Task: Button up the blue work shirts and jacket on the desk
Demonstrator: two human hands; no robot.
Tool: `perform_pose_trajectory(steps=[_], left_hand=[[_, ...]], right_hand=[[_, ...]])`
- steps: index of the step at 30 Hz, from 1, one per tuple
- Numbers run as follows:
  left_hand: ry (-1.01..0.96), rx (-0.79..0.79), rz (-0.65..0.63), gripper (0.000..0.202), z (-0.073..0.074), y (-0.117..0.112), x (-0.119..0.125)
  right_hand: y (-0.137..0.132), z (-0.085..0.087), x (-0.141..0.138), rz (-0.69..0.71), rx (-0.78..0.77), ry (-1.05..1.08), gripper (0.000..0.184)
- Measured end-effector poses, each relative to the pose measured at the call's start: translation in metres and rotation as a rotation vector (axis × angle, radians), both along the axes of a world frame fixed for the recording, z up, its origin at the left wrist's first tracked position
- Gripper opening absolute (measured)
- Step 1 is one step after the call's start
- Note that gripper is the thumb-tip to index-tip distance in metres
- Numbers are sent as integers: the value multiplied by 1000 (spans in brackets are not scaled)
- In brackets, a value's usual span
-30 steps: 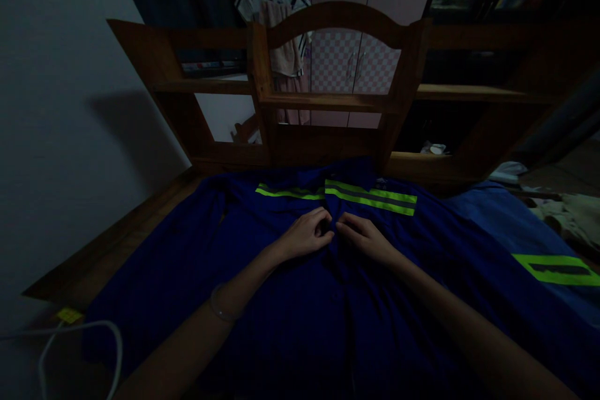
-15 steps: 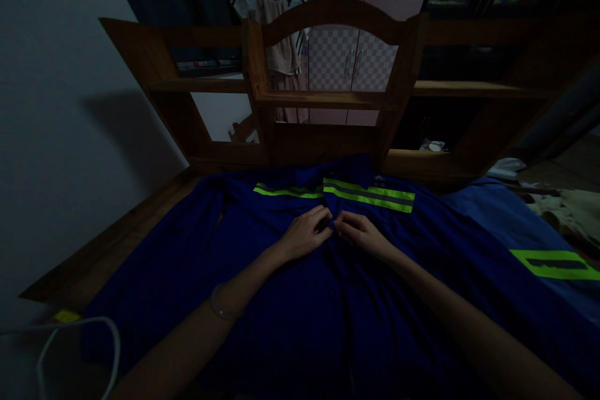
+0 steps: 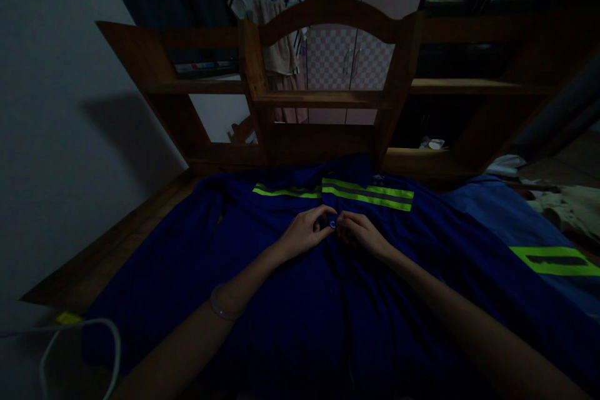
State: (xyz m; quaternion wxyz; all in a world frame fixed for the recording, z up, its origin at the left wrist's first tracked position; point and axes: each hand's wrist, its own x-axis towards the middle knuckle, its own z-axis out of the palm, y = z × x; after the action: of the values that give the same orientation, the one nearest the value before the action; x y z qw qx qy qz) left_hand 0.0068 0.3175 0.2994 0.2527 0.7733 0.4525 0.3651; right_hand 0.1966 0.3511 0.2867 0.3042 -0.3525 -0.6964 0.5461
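A dark blue work jacket [image 3: 281, 300] lies spread out front side up, with yellow-green reflective strips [image 3: 368, 194] across its chest. At the front placket, just below the strips, a small round button [image 3: 332, 224] shows between my two hands. My left hand [image 3: 307, 228], coming from the left, has its thumb and index finger around the button, pinching the jacket's edge. My right hand [image 3: 360, 231] is closed, fingertips gripping the placket cloth right beside the button. What lies under the curled right fingers is hidden.
A wooden headboard with shelves [image 3: 323, 100] stands behind the jacket. To the right is a lighter blue garment [image 3: 506, 212] with a reflective strip. A white cable [image 3: 115, 344] loops at lower left beside the wall [image 3: 56, 137]. Clothes [image 3: 276, 31] hang beyond the headboard.
The button has come into view between my fingertips. My left thumb and index finger have shifted slightly, and my right fingers have curled a little closer at the placket.
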Motion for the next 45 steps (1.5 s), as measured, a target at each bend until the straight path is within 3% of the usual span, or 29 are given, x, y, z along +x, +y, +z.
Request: perform_pose_trajectory(steps=[13, 27, 38, 45], left_hand=[[23, 38, 17, 26, -3, 2, 0], [25, 57, 0, 24, -10, 10, -6], [-201, -212, -57, 27, -13, 13, -6], [-354, -380, -75, 41, -12, 14, -7]], right_hand=[[-2, 5, 0, -19, 78, -35, 53], [2, -1, 1, -59, 106, -78, 54], [0, 2, 2, -98, 166, -149, 58], [-2, 3, 1, -110, 167, -155, 57]])
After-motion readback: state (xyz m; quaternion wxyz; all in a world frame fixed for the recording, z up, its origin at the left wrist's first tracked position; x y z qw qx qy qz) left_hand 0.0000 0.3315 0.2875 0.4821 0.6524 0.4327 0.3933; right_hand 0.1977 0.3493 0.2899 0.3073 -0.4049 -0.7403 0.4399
